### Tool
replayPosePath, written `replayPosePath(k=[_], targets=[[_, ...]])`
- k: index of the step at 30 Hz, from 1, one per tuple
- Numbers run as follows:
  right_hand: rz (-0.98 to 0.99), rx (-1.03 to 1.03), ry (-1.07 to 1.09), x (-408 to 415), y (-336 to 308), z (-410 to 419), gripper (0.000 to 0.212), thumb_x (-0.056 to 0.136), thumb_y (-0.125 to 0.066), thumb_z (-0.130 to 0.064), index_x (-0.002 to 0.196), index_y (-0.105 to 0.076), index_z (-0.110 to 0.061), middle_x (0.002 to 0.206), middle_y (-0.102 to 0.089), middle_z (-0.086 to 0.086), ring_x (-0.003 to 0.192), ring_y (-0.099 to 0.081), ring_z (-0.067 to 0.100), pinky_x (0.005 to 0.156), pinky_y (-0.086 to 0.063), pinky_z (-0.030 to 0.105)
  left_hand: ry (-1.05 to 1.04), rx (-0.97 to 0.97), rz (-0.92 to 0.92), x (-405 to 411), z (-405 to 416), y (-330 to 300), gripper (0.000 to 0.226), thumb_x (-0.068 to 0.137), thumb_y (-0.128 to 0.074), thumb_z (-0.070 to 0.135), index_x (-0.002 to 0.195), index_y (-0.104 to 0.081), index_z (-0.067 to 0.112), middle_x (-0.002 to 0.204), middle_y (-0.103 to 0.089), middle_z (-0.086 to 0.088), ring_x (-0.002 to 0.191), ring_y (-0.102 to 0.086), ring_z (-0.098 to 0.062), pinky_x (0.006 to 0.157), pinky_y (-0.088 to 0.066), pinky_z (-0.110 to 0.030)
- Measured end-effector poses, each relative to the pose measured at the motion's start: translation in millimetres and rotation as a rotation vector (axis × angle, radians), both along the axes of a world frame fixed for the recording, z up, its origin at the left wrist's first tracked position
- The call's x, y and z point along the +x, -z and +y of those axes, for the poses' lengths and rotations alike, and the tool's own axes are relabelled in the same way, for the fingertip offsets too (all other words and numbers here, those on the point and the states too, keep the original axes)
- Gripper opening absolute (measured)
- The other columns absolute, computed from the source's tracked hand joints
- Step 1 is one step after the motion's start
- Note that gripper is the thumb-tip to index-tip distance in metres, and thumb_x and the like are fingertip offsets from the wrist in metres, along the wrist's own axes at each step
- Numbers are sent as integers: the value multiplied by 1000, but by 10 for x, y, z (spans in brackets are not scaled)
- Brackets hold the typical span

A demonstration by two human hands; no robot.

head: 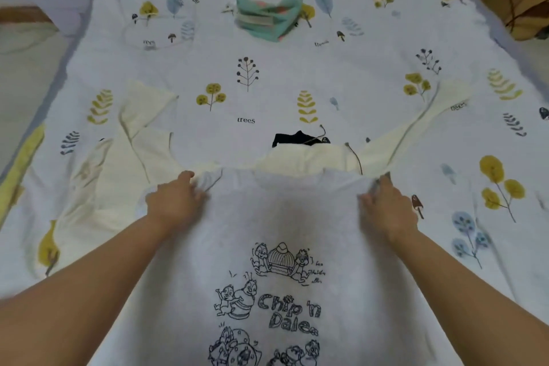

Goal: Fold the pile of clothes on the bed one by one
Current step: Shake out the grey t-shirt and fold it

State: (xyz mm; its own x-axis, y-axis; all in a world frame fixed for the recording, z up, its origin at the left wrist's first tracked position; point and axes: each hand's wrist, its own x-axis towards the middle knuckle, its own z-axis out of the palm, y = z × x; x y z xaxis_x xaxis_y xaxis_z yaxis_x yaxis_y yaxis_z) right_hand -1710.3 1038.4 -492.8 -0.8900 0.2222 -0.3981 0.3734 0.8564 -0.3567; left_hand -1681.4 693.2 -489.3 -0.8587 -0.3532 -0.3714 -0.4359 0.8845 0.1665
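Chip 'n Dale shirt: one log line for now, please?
left hand grips shirt shoulder | right hand grips other shoulder | shirt flat on bed

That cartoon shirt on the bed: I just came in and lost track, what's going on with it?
A person is laying out the white cartoon-print shirt, the left hand and right hand each gripping its far edge. A cream garment lies spread beneath it. A folded mint-green stack sits farther up the bedspread.
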Motion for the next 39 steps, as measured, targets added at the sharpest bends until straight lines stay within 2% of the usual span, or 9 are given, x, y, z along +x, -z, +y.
replayPosePath(k=[6, 11, 15, 19, 21, 25, 29, 35, 39], targets=[[-86, 50, 37, 48, 277, 132, 26, 95, -42, -17, 114, -52, -3, 111, -59, 24, 101, -55, 39, 76, -39, 35, 81, -181, 235, -74, -115, 126, 14, 86, -49, 10, 90, -62, 7, 93, -65, -20, 86, -59, -37, 65, -33, -33], [306, 12, 336, -111, 108, 266, 25, 92, -42, -7, 114, -51, -1, 114, -55, 27, 104, -51, 41, 79, -38, 38, -91, -267, 456, -115, -102, 39, 35, 84, -52, 7, 118, -57, 4, 116, -56, -26, 106, -49, -43, 85, -34, -46], [471, 47, -59, 408, 151, -59, 53, 90, -53, -17, 138, -35, -4, 140, -38, 25, 132, -32, 37, 106, -27, 44, 291, -168, 556, 321, 328, 176, 55, 83, -56, 23, 133, -46, 6, 141, -41, -22, 128, -39, -38, 101, -24, -53], [163, 196, -462, 1048, 473, -177, 67, 95, -23, -50, 145, 15, -26, 157, 8, 9, 143, 12, 22, 115, 0, 43, 575, -206, 61, 819, 434, 438, 70, 85, 13, 60, 146, 12, 27, 156, 10, -5, 144, 8, -25, 113, 7, -46], [-27, 216, -453, 1116, 593, -67, 67, 95, -18, -54, 138, 27, -29, 157, 16, 4, 142, 18, 18, 117, 1, 42, 587, -233, -95, 893, 341, 583, 63, 81, 18, 61, 133, 35, 30, 151, 28, 0, 142, 20, -23, 113, 12, -45], [-35, 97, -370, 1109, 406, -51, 66, 97, -32, -45, 150, -6, -15, 158, -7, 10, 145, -2, 24, 117, -11, 40, 510, -96, -22, 831, 399, 401, 65, 96, -29, 45, 150, -1, 21, 158, -2, -6, 145, -2, -25, 114, -1, -50], [147, -25, -237, 1560, 92, -71, 53, 96, -46, -30, 143, -34, -10, 148, -33, 15, 137, -25, 27, 111, -19, 33, 371, 81, 357, 1187, 445, 63, 45, 85, -60, 9, 128, -52, 0, 135, -49, -21, 127, -43, -35, 105, -29, -51], [-46, 41, -23, 2583, 109, 38, 60, 92, -52, -24, 145, -29, -9, 149, -25, 19, 139, -21, 31, 111, -23, 38, 193, 122, 329, 2161, 320, 51, 50, 76, -45, 18, 119, -57, -5, 129, -49, -29, 121, -45, -47, 98, -35, -54], [-107, 77, 163, 3081, 159, 16, 45, 84, -54, -18, 125, -39, -9, 107, -41, 13, 101, -45, 35, 82, -43, 42, -40, 144, 264, 2666, 226, 233, 62, 79, -46, 21, 132, -40, -10, 139, -33, -35, 133, -28, -48, 106, -26, -54]])
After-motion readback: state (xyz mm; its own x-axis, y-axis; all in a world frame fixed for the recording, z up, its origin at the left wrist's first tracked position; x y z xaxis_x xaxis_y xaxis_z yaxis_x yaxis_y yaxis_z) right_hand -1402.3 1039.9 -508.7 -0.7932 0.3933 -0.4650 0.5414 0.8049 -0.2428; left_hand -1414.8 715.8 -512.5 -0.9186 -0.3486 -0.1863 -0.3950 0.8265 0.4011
